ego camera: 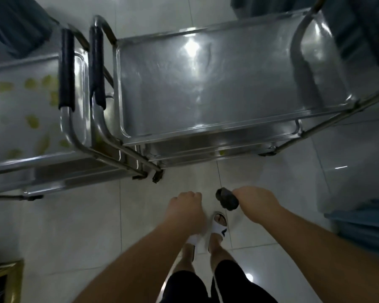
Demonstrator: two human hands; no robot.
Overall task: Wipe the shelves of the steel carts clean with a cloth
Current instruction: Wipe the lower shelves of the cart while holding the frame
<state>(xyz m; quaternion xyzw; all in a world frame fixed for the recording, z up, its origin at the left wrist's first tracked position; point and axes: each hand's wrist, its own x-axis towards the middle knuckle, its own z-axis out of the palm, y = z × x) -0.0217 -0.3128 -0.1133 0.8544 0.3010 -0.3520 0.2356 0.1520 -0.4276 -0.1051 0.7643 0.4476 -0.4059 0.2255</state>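
Two steel carts stand side by side ahead of me. The right cart has a shiny bare top shelf and lower shelves showing below its near edge. The left cart carries several yellow-green smears on its top shelf. My right hand hangs in front of the right cart and grips a dark balled-up cloth that sticks out to the left of the fist. My left hand hangs beside it with its fingers curled under, holding nothing that I can see. Both hands are below and short of the shelves.
Black-padded push handles of both carts stand between the two shelves. White glossy floor tiles lie under me, with my sandalled feet below the hands. A blue-green fabric lies at the right edge, a dark box at the bottom left.
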